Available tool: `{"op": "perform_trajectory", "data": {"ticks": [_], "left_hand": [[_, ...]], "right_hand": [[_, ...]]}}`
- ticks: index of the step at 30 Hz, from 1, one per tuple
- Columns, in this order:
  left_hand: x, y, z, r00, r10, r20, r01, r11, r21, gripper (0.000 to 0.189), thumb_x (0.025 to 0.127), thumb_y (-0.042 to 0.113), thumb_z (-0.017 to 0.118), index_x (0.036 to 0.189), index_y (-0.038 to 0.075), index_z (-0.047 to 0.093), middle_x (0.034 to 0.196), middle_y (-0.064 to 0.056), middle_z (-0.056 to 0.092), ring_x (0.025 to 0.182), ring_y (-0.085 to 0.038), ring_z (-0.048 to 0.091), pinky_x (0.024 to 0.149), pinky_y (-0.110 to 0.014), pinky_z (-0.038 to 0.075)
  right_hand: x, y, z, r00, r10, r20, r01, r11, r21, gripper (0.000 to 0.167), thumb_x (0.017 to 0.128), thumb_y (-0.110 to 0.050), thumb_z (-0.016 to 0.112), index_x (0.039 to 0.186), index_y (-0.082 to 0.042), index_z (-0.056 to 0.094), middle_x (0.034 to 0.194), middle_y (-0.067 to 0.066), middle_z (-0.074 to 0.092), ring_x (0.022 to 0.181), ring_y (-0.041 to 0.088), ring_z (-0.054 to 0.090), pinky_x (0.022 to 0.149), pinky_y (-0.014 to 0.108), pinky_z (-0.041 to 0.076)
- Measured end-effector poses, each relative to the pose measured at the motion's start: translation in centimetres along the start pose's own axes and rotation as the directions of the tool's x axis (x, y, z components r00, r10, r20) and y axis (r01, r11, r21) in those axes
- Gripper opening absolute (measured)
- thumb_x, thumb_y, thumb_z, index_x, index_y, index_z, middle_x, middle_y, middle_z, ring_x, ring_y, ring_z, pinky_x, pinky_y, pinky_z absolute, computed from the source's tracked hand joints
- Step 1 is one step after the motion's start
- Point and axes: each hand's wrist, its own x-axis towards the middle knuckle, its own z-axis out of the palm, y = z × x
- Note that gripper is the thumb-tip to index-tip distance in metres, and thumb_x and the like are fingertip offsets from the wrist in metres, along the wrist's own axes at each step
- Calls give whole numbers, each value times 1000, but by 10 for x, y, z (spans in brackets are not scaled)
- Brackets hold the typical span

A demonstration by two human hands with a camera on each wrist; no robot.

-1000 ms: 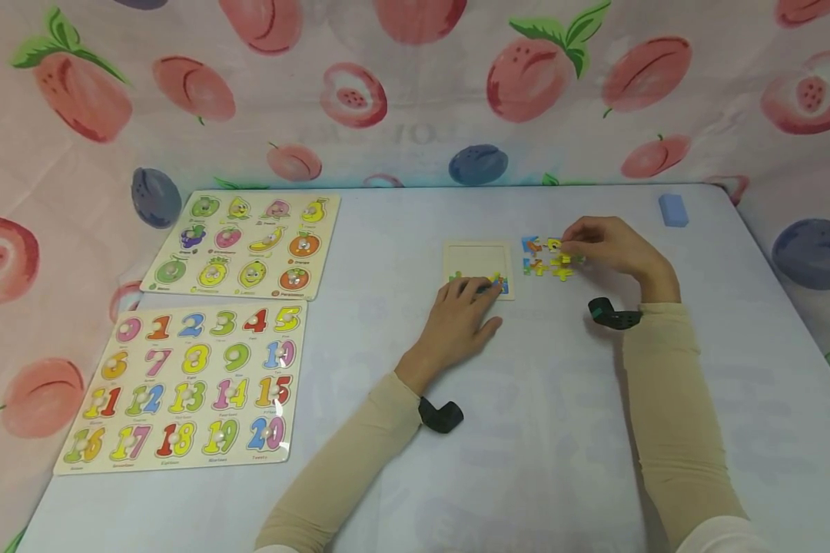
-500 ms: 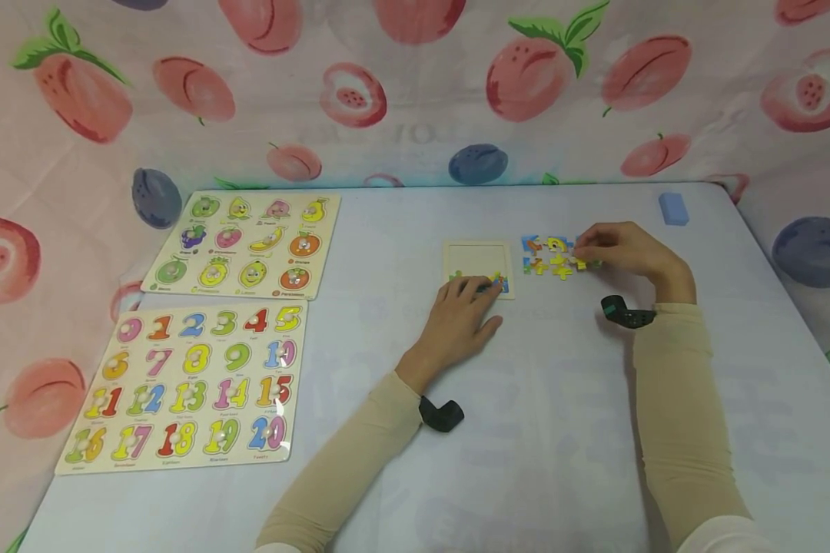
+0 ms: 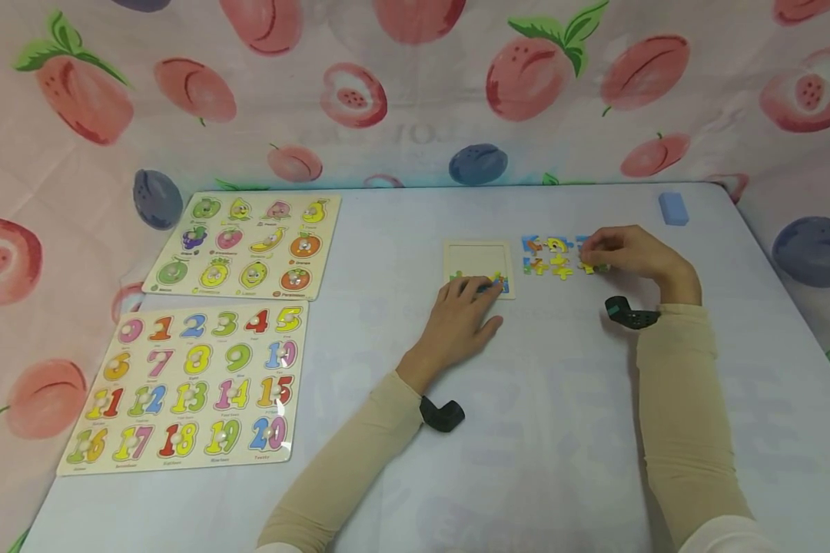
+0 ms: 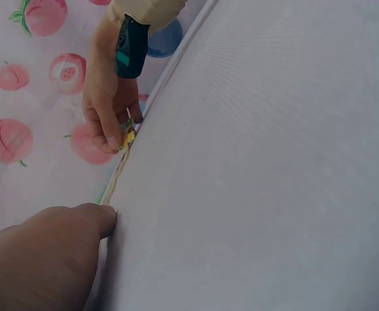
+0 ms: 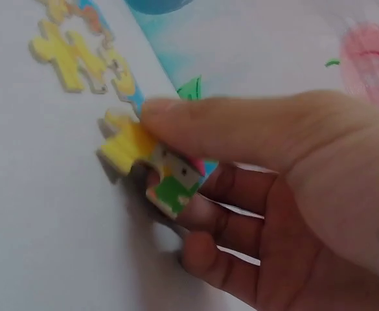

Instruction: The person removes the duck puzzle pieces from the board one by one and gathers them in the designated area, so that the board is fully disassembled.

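Observation:
My left hand (image 3: 459, 315) lies with fingers spread over the lower part of a small wooden puzzle tray (image 3: 477, 257); colourful pieces show along the tray's bottom beside the fingertips. Right of the tray, my right hand (image 3: 632, 253) pinches a jigsaw piece (image 5: 131, 146) between thumb and fingers. This piece is yellow, green and white and tilts over the table in the right wrist view. Several loose jigsaw pieces (image 3: 560, 269) lie in two rows just left of that hand. In the left wrist view, the left thumb (image 4: 79, 223) is at the lower left, the tray's surface hidden.
On the left lie a fruit peg board (image 3: 238, 250) and, nearer, a number peg board (image 3: 204, 353). A blue block (image 3: 674, 209) sits at the back right. Behind the table (image 3: 539, 430) hangs a fruit-print cloth (image 3: 422, 92).
My right hand has shifted right and slightly nearer, from above the middle pieces to the right end of the loose pieces. More pieces are uncovered. My left hand keeps its place.

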Motion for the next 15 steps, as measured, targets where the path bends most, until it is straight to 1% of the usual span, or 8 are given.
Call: {"op": "perform_trajectory", "data": {"ticks": [4,7,11,15], "left_hand": [[0,-1,1,1000,0,0,0,1000,2,48,96,40,50,140,20,46,141,0,45,131,-23,36,112,-40,28],[-1,-1,1,1000,2,2,-2,1000,4,48,96,40,49,140,20,46,141,0,44,132,-23,36,112,-40,28],[-1,-2,2,1000,2,2,-2,1000,-8,48,96,39,50,140,20,46,141,0,44,132,-23,35,112,-40,27],[0,-2,2,1000,4,-1,-4,1000,-18,48,96,39,49,140,20,46,141,1,44,132,-23,35,112,-40,27]], "right_hand": [[0,-3,1,1000,-7,-2,7,999,-44,39,89,-41,63,109,-7,63,96,7,62,91,20,49,76,28,42],[-1,-5,1,1000,-8,-8,8,998,-58,39,90,-40,62,109,-6,63,98,9,61,94,21,48,79,31,39],[-3,-6,2,1000,-3,-11,3,999,-52,36,91,-37,61,109,-6,64,99,10,60,95,22,47,81,33,37],[-2,-5,3,1000,3,-11,-3,999,-36,35,91,-36,62,108,-5,64,94,9,59,93,22,46,80,33,37]]}}
